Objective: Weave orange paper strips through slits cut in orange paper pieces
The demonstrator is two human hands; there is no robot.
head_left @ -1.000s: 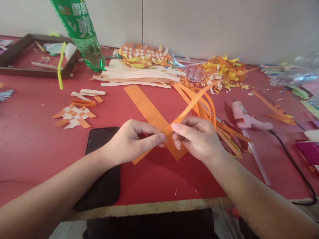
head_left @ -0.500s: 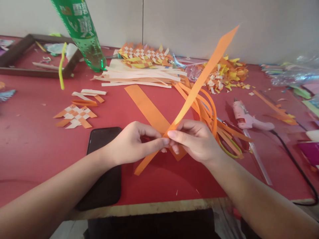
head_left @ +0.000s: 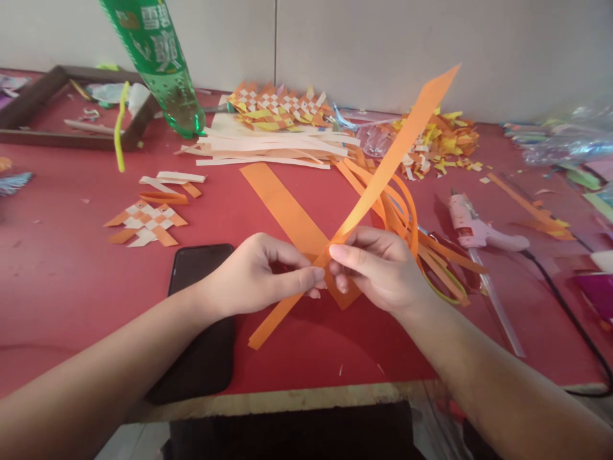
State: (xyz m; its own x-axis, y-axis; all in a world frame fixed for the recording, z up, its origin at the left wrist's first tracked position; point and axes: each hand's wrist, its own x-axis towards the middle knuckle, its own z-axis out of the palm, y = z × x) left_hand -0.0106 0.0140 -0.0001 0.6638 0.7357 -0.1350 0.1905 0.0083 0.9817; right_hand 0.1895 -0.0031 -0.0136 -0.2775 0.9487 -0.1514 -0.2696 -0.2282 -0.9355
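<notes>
Both hands pinch one long orange paper strip (head_left: 390,163) above the red table. My left hand (head_left: 272,271) grips it between thumb and fingers, and a narrower, folded-looking tail hangs toward the lower left. Just up the strip, my right hand (head_left: 376,265) holds it in a pinch; from there the wider part rises to the upper right. Beneath the hands a broad orange paper strip (head_left: 282,204) lies flat on the table, partly covered by them. Left of the hands sits a woven orange-and-white paper fish shape (head_left: 147,222), with short paper pieces beside it.
A black phone (head_left: 204,351) lies under my left forearm. Loose orange strips (head_left: 407,217) and a pink glue gun (head_left: 483,233) with a cord are at right. Behind stand a green bottle (head_left: 158,70), white strips (head_left: 272,147), woven pieces (head_left: 282,105) and a dark frame (head_left: 62,137).
My right hand has slid slightly up and right along the strip, apart from the left. The strip's upper end has dipped a little, and its lower tail reaches further down-left.
</notes>
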